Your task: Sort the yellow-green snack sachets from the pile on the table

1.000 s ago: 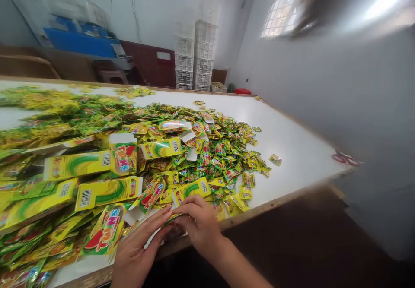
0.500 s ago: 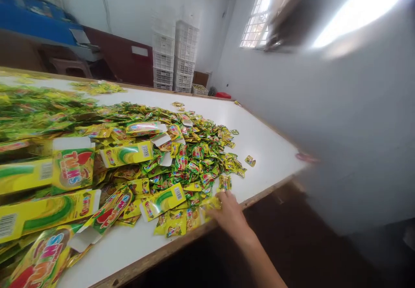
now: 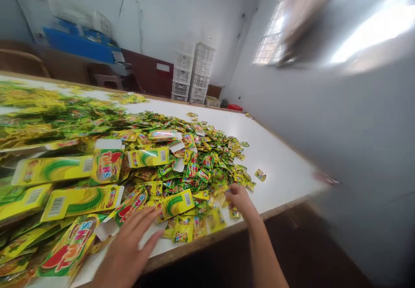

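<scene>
My right hand (image 3: 240,201) is at the near edge of the pile, its fingers pinched on a small yellow candy packet (image 3: 221,194), blurred by motion. Below it, a row of yellow candy packets (image 3: 183,228) lies flat along the table's near edge. My left hand (image 3: 131,240) has come in from the bottom with fingers stretched out and apart, holding nothing. Its fingertips are by the end of a yellow candy box (image 3: 175,205); whether they touch it I cannot tell. A red and green open box (image 3: 131,206) lies just behind those fingers.
A big heap of green and yellow packets (image 3: 207,160) covers the left and middle of the white table (image 3: 275,158). Several cartons, such as a TWINS box (image 3: 106,165), lie on it. One loose packet (image 3: 260,175) sits to the right. White crates (image 3: 198,74) stand stacked by the wall.
My left hand has entered the view from below. My right hand has lifted from the packets at the edge and now pinches one nearer the heap. The view has swung left.
</scene>
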Tool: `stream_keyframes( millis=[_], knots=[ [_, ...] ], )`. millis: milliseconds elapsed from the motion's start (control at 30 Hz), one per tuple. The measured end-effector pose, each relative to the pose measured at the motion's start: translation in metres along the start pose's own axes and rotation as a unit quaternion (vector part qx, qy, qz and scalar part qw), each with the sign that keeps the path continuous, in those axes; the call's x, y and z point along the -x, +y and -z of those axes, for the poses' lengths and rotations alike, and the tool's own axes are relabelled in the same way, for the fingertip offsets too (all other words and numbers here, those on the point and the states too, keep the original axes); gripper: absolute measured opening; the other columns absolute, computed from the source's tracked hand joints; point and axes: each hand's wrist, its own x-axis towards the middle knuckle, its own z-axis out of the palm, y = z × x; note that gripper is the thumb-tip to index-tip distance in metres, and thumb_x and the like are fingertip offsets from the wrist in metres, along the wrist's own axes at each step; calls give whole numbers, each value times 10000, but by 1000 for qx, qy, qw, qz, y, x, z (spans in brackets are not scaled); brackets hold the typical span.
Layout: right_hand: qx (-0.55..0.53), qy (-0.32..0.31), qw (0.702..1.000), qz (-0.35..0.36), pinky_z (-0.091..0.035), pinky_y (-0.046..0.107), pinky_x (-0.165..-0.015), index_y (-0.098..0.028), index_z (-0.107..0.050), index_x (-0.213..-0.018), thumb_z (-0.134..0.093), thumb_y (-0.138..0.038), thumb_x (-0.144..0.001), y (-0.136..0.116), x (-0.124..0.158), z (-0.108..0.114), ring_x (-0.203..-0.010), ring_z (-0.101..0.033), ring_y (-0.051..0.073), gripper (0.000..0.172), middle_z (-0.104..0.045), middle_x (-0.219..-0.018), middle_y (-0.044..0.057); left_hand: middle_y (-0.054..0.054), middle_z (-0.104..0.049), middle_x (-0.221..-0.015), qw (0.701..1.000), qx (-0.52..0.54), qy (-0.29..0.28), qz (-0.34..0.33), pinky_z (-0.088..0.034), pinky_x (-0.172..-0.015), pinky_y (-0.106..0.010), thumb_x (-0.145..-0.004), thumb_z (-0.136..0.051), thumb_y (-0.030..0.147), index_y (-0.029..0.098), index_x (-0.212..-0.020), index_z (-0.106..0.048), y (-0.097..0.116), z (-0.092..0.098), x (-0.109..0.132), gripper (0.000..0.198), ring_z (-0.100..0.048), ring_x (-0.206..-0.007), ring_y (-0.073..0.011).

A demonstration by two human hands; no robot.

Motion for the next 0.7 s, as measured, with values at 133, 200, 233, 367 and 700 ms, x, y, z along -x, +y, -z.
stream_keyframes(
  millis=[133, 200, 233, 367, 700],
  knots=[
    [-3, -38, 999, -8, -436, 212, -300, -171, -554, -588, -689, -340, -601, 9, 21, 27, -395, -476, 109, 217, -502, -487, -48, -108, -592, -1352, 993, -94, -70, -13, -422, -940, -509, -836, -558, 241, 238, -1425, -452, 20, -46, -38, 598, -524, -1224, -339],
    [-13, -6, 1000, 9, -492, 224, -363, -172, -568, -641, -658, -391, -657, 11, 19, 33, -468, -528, 123, 238, -535, -541, -35, -119, -640, -1256, 992, -94, -78, -5, -436, -916, -493, -864, -511, 245, 213, -1397, -486, 22, -55, -45, 535, -562, -1170, -321],
    [-15, 12, 1000, 20, -518, 235, -404, -173, -572, -670, -638, -408, -683, 11, 15, 33, -510, -555, 133, 244, -548, -569, -28, -122, -648, -1219, 994, -84, -74, -4, -449, -911, -475, -873, -505, 278, 202, -1376, -507, 20, -56, -46, 509, -579, -1141, -310],
    [9, 54, 996, 67, -539, 262, -503, -189, -605, -753, -604, -355, -726, 11, -18, 14, -608, -606, 165, 168, -586, -642, -14, -106, -613, -1244, 997, -48, -33, 48, -497, -916, -417, -830, -560, 465, 232, -1359, -494, 8, -39, -36, 582, -597, -1129, -292],
    [154, 84, 971, 163, -452, 333, -729, -204, -622, -976, -671, -223, -667, 18, -42, -20, -816, -560, 225, 314, -601, -868, 33, -148, -568, -1364, 975, 24, -40, 219, -424, -1074, -466, -696, -653, 616, 157, -1312, -504, -3, -26, 1, 782, -529, -1262, -332]
  ],
)
